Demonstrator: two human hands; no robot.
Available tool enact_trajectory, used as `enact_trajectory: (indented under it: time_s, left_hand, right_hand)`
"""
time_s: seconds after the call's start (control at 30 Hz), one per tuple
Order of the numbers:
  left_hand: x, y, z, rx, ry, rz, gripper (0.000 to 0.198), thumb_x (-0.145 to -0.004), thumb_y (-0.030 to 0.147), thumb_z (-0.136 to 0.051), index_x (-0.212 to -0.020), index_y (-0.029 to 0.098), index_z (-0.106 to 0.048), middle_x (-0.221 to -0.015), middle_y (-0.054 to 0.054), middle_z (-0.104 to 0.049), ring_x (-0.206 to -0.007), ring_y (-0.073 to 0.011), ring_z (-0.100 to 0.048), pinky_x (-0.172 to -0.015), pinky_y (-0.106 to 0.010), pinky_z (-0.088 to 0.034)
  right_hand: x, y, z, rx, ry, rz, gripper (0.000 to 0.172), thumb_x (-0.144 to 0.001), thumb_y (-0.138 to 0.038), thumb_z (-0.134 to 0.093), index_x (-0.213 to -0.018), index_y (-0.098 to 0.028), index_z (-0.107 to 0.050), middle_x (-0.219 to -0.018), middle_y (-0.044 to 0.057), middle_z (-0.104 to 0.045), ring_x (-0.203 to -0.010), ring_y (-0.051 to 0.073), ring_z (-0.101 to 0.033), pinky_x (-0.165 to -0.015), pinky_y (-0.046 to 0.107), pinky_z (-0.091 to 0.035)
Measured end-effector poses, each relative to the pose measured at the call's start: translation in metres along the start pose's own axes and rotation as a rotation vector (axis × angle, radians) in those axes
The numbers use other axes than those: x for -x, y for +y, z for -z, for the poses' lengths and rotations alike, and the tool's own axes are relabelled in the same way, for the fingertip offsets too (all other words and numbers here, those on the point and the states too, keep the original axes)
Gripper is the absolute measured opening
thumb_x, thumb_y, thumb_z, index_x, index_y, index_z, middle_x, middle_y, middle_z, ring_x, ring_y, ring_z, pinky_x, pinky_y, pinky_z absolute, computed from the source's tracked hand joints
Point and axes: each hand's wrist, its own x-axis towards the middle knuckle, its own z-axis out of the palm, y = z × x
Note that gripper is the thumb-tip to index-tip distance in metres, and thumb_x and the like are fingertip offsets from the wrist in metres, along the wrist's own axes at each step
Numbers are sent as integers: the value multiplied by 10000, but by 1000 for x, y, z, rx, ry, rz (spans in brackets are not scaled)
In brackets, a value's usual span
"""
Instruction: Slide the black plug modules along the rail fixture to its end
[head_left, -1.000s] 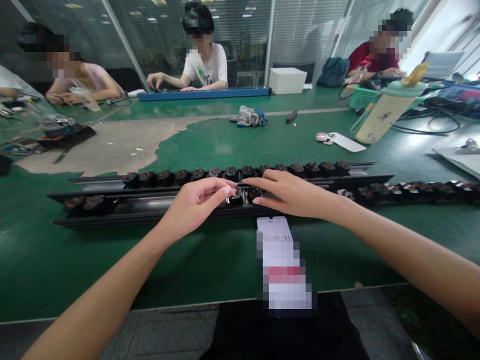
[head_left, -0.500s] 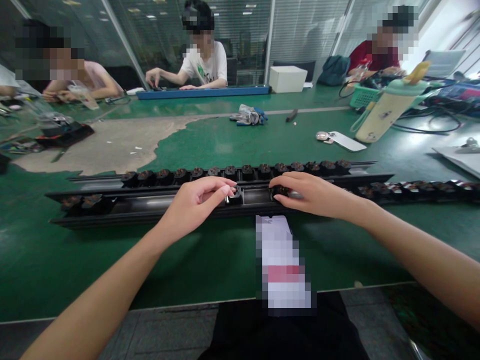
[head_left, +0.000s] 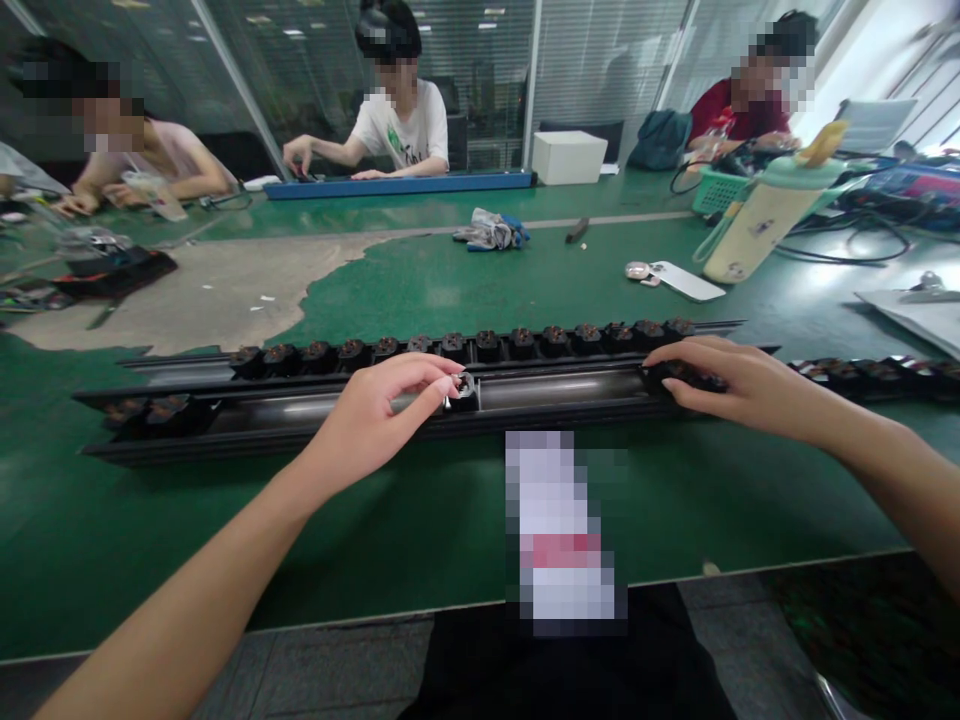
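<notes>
A long black rail (head_left: 300,415) lies across the green table (head_left: 187,540) in front of me. My left hand (head_left: 382,410) pinches a small black socket part (head_left: 463,388) sitting in the rail's channel near its middle. My right hand (head_left: 739,385) rests at the rail's right end, fingers curled over another black socket part (head_left: 679,375). Behind the rail runs a row of several black socket parts (head_left: 465,348). Two more sit in the rail's left end (head_left: 150,412).
A phone (head_left: 559,520) lies at the near table edge. A further strip of socket parts (head_left: 870,375) extends right. Beyond lie a cream bottle (head_left: 765,215), white flat device (head_left: 686,282), gloves (head_left: 491,230), white box (head_left: 568,157), green basket (head_left: 720,190). Three other people sit at the far side.
My right hand slid along the rail from its middle to its right end. My left hand stayed pinched on the part at the middle.
</notes>
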Motion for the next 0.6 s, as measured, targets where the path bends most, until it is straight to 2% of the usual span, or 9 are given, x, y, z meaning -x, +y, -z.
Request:
enact_trajectory:
  time_s: [0.13,0.3,0.47,0.6]
  left_hand:
    - [-1,0,2,-86,-16,-60,340,-1037,479,-598,-929,228,-801,-1251,-75,-807,-1171,-256,-737,-1084,-416,-574]
    - [-1,-5,1,-116,-18,-117,321,-1049,443,-587,-934,224,-791,-1245,-73,-805,-1168,-248,-737,-1100,-418,-550]
    - [-1,-8,0,-138,-26,-137,318,-1053,428,-582,-932,220,-789,-1260,-77,-792,-1171,-239,-729,-1076,-400,-551]
    - [-1,-7,0,-150,-30,-135,328,-1054,440,-571,-936,225,-788,-1258,-74,-794,-1173,-241,-728,-1090,-413,-548]
  right_hand:
    - [3,6,5,20,-5,6,418,-998,-534,-573,-1289,-278,-727,-1194,96,-770,-1087,304,-722,-973,507,-570]
    - [-2,6,12,76,-70,37,484,-1006,-555,-550,-1263,-194,-746,-1136,158,-763,-1069,317,-689,-1006,530,-528]
    - [2,14,19,81,-97,-3,485,-1010,-530,-542,-1283,-184,-744,-1201,178,-757,-1130,316,-685,-1042,509,-514]
    - [10,23,23,104,-53,-69,442,-1005,-497,-559,-1281,-213,-754,-1263,173,-757,-1138,307,-701,-1056,476,-517]
